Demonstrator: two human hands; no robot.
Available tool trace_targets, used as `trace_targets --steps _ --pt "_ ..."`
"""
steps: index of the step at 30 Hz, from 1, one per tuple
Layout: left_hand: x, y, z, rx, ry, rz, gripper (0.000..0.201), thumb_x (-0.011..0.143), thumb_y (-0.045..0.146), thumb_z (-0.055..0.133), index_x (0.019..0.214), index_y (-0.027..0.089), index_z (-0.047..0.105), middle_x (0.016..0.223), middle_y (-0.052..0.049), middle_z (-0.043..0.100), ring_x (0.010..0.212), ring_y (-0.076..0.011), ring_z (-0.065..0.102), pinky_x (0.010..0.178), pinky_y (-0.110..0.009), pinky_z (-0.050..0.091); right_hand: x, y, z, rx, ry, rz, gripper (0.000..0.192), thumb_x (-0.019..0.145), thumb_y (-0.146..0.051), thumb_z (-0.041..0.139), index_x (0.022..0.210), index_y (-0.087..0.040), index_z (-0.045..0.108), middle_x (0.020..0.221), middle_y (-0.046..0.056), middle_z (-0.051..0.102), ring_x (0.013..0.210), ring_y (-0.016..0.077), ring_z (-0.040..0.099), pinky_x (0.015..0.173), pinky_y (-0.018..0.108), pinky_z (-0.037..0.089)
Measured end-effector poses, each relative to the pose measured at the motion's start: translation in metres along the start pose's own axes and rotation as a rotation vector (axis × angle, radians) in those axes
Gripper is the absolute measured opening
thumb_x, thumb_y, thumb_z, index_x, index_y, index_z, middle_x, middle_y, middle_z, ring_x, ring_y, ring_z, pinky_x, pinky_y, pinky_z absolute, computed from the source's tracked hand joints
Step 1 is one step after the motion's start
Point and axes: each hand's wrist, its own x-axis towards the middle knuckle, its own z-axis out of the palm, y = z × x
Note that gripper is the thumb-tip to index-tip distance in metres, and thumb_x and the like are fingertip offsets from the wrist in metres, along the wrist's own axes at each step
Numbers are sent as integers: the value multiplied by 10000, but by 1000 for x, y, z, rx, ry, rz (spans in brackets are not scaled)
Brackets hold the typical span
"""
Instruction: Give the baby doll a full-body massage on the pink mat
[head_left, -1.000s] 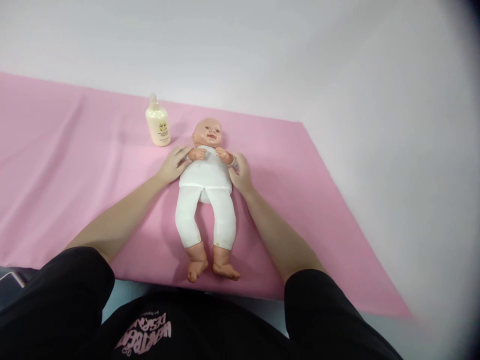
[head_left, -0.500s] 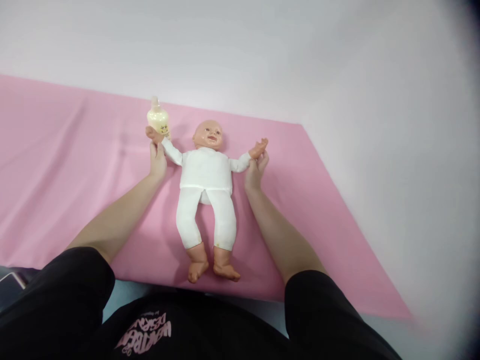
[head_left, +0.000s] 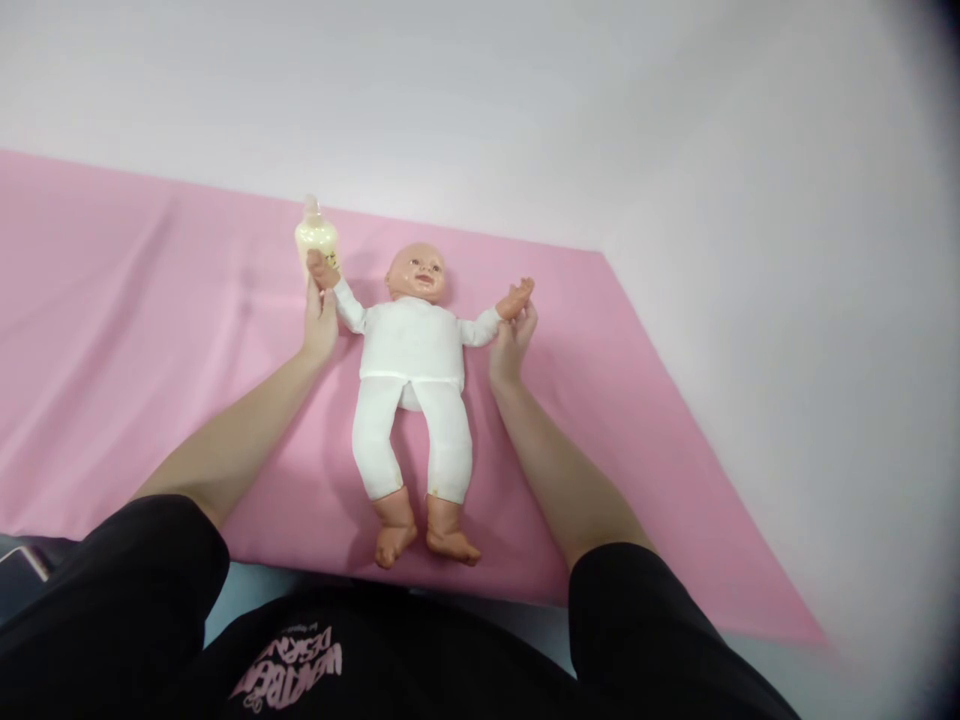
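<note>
Head view, change: arms of the baby doll (head_left: pixel 411 345), folded on its chest a second ago, are now spread wide; since half a second ago the doll's arm on the left of the frame has risen slightly, the other barely moved.
Meaning: I judge the arm-stretch is at its widest reach.
My left hand (head_left: pixel 320 318): at centre left, fingers closed around the doll's wrist, just in front of the lotion bottle (head_left: pixel 316 236).
My right hand (head_left: pixel 511 340): right of centre, fingers pinching the doll's other small hand.
Doll: on its back in mid-frame on the pink cloth (head_left: pixel 135 330), head away from me, feet near the cloth's near edge, lying between my hands.
</note>
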Motion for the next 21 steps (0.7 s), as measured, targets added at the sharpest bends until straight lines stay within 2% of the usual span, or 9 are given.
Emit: trace_targets --steps 4,8,11,13,15,18,21 --pt "-7 5 5 166 -192 150 774 1018 747 420 1620 262 379 1671 -145 433 1554 -304 414 1295 -466 319 -9 -13 3 -47 -143 -25 551 961 -328 504 1503 -253 431 1566 147 522 1468 293 522 1212 595 452" --pt "-14 12 10 414 -437 280 716 1062 679 329 1595 217 453 1563 -178 542 1470 -328 486 1272 -535 328 -16 -29 5 -188 -348 -154 482 896 -218 539 1370 -285 596 1381 93 679 1335 287 604 1215 560 446" --pt "-17 14 13 585 -573 322 664 1077 615 304 1531 203 558 1506 -190 574 1391 -362 526 1222 -593 367 -17 -36 8 -231 -500 -235 521 821 -128 512 1294 -291 660 1322 69 718 1286 285 627 1206 553 453" --pt "-19 15 14 614 -586 340 649 1081 593 297 1523 204 571 1495 -188 575 1376 -364 531 1214 -597 373 -17 -37 10 -230 -506 -234 545 791 -107 504 1277 -290 666 1318 62 720 1278 280 629 1198 548 461" --pt "-19 15 14 593 -548 337 656 1079 608 300 1539 210 544 1474 -181 590 1374 -351 537 1224 -585 373 -18 -35 10 -207 -458 -201 533 787 -113 517 1270 -289 655 1303 66 720 1269 277 629 1184 537 476" --pt "-18 17 13 488 -446 302 698 1063 674 320 1570 218 471 1493 -179 582 1422 -335 515 1251 -570 355 -19 -28 9 -142 -353 -99 497 821 -157 550 1299 -281 611 1305 81 703 1271 266 627 1176 520 485" --pt "-15 14 11 302 -307 228 730 1043 722 350 1586 236 391 1589 -182 499 1500 -315 463 1272 -538 342 -16 -19 9 -40 -229 -7 496 874 -224 552 1367 -270 534 1386 103 644 1330 251 603 1195 508 474"
